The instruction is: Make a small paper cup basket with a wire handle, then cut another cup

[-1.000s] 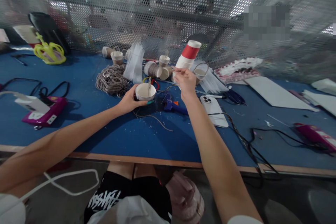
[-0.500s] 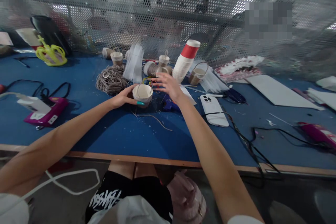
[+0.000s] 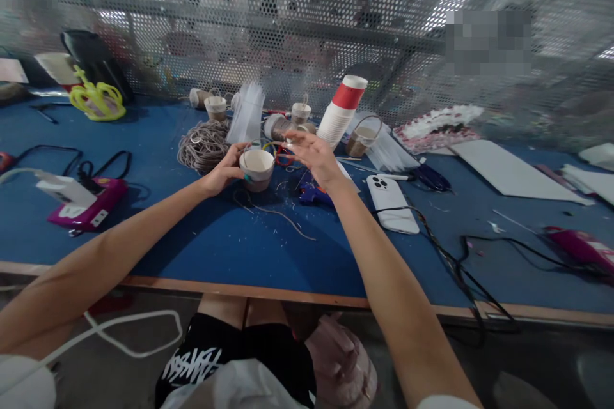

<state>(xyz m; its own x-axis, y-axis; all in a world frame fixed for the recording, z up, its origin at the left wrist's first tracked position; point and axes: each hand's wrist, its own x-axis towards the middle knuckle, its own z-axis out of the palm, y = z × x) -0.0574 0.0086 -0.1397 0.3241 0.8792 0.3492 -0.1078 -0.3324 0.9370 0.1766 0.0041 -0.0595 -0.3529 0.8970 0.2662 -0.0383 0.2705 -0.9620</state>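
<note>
Cup (image 3: 257, 168) sits gripped by left hand (image 3: 221, 171) (rim up); right hand (image 3: 311, 154), fingers spread and holding nothing, hovers just beside it and could knock 1 side, tipping it

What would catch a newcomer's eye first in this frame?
First, the two bare arms reaching to mid-table, where the left hand grips a small paper cup on the blue table while the right hand hovers open beside it. Behind stands a tilted stack of red-and-white paper cups, with a coil of twine to its left. A white phone lies right of the hands.
</note>
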